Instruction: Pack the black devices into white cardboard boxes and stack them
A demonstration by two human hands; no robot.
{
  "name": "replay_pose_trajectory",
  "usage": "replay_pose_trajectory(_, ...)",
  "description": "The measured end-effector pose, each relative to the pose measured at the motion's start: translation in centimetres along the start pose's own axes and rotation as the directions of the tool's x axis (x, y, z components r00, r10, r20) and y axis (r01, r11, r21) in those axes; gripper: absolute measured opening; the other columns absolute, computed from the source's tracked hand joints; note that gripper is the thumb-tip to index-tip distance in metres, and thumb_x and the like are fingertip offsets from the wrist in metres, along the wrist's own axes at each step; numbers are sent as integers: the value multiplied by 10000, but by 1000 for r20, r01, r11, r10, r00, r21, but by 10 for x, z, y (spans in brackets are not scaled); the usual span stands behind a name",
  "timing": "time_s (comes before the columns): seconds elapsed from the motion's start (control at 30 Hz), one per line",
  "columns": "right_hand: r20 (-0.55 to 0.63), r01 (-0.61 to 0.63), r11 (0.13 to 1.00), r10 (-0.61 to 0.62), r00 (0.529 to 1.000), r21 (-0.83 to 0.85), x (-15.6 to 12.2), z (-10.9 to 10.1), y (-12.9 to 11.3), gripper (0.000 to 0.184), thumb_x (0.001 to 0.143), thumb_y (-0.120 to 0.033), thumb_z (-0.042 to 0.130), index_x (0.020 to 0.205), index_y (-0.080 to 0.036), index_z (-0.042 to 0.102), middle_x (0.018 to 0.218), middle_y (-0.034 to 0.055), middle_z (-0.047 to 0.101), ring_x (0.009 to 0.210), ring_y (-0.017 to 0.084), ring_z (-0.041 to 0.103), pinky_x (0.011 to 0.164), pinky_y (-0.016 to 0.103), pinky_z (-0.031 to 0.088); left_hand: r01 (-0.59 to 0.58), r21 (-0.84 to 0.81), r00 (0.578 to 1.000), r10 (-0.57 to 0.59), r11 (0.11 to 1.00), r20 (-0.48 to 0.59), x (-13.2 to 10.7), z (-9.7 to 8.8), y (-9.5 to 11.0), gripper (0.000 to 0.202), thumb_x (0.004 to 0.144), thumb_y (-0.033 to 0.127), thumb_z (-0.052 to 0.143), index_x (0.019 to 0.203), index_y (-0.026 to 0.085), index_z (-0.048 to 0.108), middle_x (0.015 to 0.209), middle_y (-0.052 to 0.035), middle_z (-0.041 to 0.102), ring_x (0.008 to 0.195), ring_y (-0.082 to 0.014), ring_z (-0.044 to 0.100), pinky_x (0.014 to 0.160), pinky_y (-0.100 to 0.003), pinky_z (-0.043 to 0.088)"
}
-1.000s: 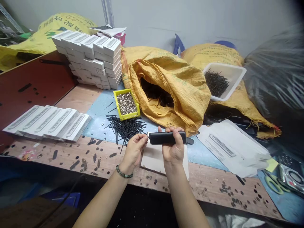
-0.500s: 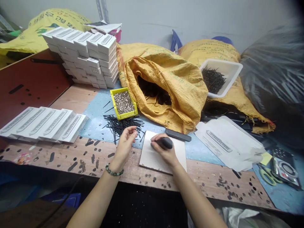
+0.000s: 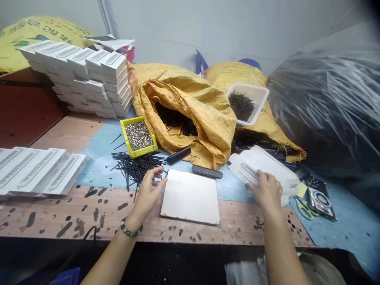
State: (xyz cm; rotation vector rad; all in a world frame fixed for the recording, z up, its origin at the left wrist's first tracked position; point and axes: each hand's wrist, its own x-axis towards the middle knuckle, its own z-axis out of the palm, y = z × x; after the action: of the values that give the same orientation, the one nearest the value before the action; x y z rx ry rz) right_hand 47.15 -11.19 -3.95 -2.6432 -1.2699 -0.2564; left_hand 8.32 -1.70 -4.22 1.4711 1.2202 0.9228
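Note:
My left hand [image 3: 151,190], a bead bracelet on its wrist, is over the left edge of a white square board [image 3: 190,198]. Its fingers are loosely curved and apart, with nothing visible between them. Close by lies a pile of thin black sticks [image 3: 133,166]. My right hand [image 3: 267,190] rests on a stack of flat white printed cartons [image 3: 267,158], thumb and fingers spread; its palm side is hidden. A ribbed black bar [image 3: 207,171] lies along the board's far edge. Beyond the board, a smooth black cylindrical piece [image 3: 178,155] lies against the yellow sack.
A yellow bin [image 3: 122,132] holds small metal parts. An open yellow sack [image 3: 213,118] stands behind it. White boxes [image 3: 89,91] are stacked at the back left, more boxes [image 3: 44,170] in front. A white tub [image 3: 263,99], scissors [image 3: 304,209] and a grey plastic bag [image 3: 326,99] are right.
My right hand has let go of the black cylindrical piece, now beside the sack, and moved right onto the flat cartons. My left hand stays by the board. The view has shifted right.

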Motion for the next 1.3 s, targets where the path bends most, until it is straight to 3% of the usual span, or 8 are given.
replay_pose_trajectory(0.17, -83, 21, 997, -15, 996, 72, 9, -15, 16, 220, 783, -339, 472, 877, -176, 586, 859, 113, 621, 836, 284, 557, 789, 428, 430, -8, -81, 998, 12, 997, 60, -10, 12, 13, 257, 847, 333, 556, 1080, 225, 566, 1111, -57, 567, 982, -175, 540, 801, -295, 445)
replay_pose_trajectory(0.33, -401, 224, 908, -69, 913, 354, -35, -50, -55, 156, 858, -308, 517, 901, -184, 600, 864, 89, 666, 781, 238, 616, 717, 381, 493, 110, -361, 957, -1, 926, 290, -16, 41, 30, 481, 787, 383, 647, 1217, 240, 487, 1254, -99, 513, 1138, -222, 513, 924, -353, 444)
replay_pose_trajectory(0.47, -428, 695, 401, -574, 698, 596, -99, -66, -148, 244, 870, -117, 530, 1089, -207, 587, 987, 82, 684, 917, 205, 648, 799, 342, 540, 214, -680, 935, 55, 701, 351, -15, 61, 43, 820, 707, 451, 701, 1395, 299, 281, 1393, -89, 426, 1305, -265, 401, 1058, -418, 367)
replay_pose_trajectory(0.8, -246, 523, 188, -719, 650, 831, -80, -87, -194, 333, 823, -163, 542, 1145, -244, 515, 1012, 48, 613, 973, 221, 584, 1107, 547, 245, 210, -493, 843, 99, 844, 529, -17, 8, 49, 585, 641, 553, 730, 1098, 208, 613, 1081, -75, 609, 1012, -273, 562, 881, -388, 473)
replay_pose_trajectory(1.0, 12, -163, -177, -642, 766, 970, -66, -70, -200, 246, 861, -385, 575, 1082, -278, 576, 906, 6, 653, 822, 164, 624, 985, 443, 437, 509, -422, 628, 11, 750, 779, -23, 7, 57, 556, 519, 597, 778, 843, 161, 658, 638, -26, 581, 537, -139, 525, 495, -248, 405)
replay_pose_trajectory(1.13, 150, -507, -35, -935, 320, 861, -67, -67, -205, 454, 738, -498, 685, 1089, -211, 677, 1231, 84, 611, 1134, 268, 566, 954, 424, 464, 703, -296, 349, 48, 646, 936, -29, 8, 56, 664, 536, 764, 612, 833, 175, 684, 600, -47, 578, 467, -160, 536, 439, -275, 405)
replay_pose_trajectory(1.2, 206, -503, -4, -910, 361, 864, -71, -63, -207, 391, 771, -483, 661, 1044, -207, 708, 1226, 72, 624, 1151, 264, 561, 984, 405, 440, 607, -312, 468, -11, 731, 884, -28, 6, 54, 662, 625, 761, 542, 905, 175, 671, 695, -75, 634, 559, -205, 604, 499, -309, 458)
replay_pose_trajectory(1.3, 331, -451, -16, -656, 678, 892, -78, -50, -212, 358, 830, -453, 614, 1102, -227, 674, 1098, 53, 679, 1021, 236, 625, 927, 397, 473, 115, -181, 874, -12, 977, 487, -22, 3, 53, 630, 650, 582, 693, 1140, 208, 561, 1010, -95, 656, 888, -275, 638, 746, -383, 524)
